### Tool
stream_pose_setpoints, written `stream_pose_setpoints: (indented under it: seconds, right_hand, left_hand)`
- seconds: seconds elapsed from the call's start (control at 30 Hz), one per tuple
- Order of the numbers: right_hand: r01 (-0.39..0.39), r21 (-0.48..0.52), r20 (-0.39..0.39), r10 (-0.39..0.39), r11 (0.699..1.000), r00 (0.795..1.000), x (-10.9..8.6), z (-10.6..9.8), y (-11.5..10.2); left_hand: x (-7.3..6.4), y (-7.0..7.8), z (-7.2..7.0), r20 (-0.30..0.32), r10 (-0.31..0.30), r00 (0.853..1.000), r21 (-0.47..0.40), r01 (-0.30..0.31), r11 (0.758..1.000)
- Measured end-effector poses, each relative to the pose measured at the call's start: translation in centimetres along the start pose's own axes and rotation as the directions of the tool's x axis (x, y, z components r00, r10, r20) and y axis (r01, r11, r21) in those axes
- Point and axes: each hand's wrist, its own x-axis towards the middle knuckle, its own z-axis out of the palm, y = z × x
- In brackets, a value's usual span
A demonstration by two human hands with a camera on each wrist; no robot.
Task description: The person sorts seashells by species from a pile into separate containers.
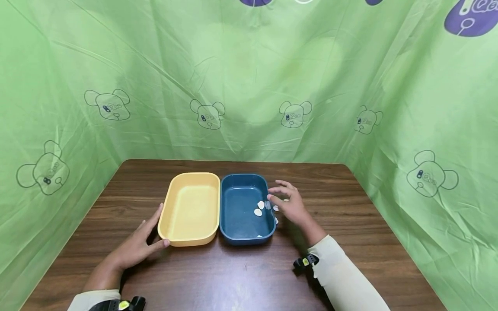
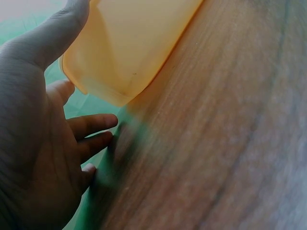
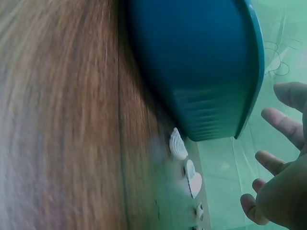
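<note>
Side by side stand a yellow tray (image 1: 189,239) and a dark blue tray (image 1: 247,238). My left hand (image 1: 136,245) spans the yellow tray's near left corner, thumb and a finger touching its side; in the left wrist view the other fingers are spread apart from it. Over the blue tray's right rim is my right hand (image 1: 292,207), its fingers apart and loosely bent. A blurred pale shell (image 1: 267,204) lies in mid-air or against the wall just below its fingertips. White shells (image 1: 258,212) rest in the blue tray.
More ribbed white shells (image 3: 177,144) lie on the wooden table (image 1: 334,207) just right of the blue tray, partly hidden by the right hand in the head view. A green printed curtain (image 1: 249,142) hangs behind the table and at both sides.
</note>
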Motion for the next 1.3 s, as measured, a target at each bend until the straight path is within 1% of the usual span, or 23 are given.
stream_pose_setpoints:
  seconds: [0.17,0.3,0.53,0.67,0.9,1.1,1.3]
  right_hand:
    - [-0.019,0.03,-0.043,0.02,0.999,0.999,0.1,-0.7,0.5]
    - [-0.041,0.033,-0.066,0.043,0.999,0.997,0.1,-1.2,0.9]
    - [-0.074,0.055,-0.132,0.081,0.996,0.988,0.3,-1.4,1.7]
    - [-0.079,0.05,-0.142,0.086,0.996,0.986,0.3,-1.5,2.3]
    - [-0.052,-0.079,-0.14,0.041,0.996,0.989,0.4,-1.8,3.3]
    - [-0.03,-0.083,-0.13,0.019,0.996,0.991,0.5,-1.9,3.8]
    - [0.003,-0.16,-0.128,-0.024,0.987,0.991,0.5,-1.7,4.4]
  left_hand:
    - [0.0,0.1,0.0,0.003,-0.004,1.0,-0.006,0.004,1.0]
    - [0.1,0.3,0.0,0.004,-0.007,1.0,-0.005,0.007,1.0]
    - [0.1,0.3,0.0,0.004,-0.011,1.0,-0.004,0.011,1.0]
    - [0.0,0.2,0.0,0.01,-0.014,1.0,-0.003,0.014,1.0]
    - [-0.1,0.1,0.0,0.008,-0.027,1.0,0.01,0.027,1.0]
    - [-0.1,0.1,0.0,0.007,-0.026,1.0,0.014,0.026,1.0]
    - [0.1,0.2,-0.1,0.01,-0.033,0.999,0.017,0.032,0.999]
